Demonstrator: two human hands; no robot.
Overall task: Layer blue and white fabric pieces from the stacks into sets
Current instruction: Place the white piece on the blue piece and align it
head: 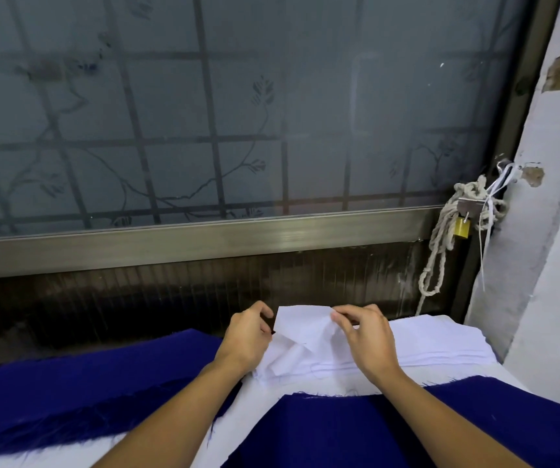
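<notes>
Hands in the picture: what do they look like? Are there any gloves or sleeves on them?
No gloves: the left hand and the right hand are bare. No ring, watch or bracelet shows on either. Both forearms are bare too, with no sleeve in view down to the picture's bottom edge.

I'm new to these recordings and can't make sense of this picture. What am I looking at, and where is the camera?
There is no machine here: a person works with bare hands. The single picture comes from a camera worn on the head, looking forward and down. The left hand and right hand each pinch an edge of one white fabric piece, held up over the white stack. A blue stack lies to the left, and a blue piece lies spread nearest the person. Behind is a frosted window, with a rope and padlock at its right.
</notes>
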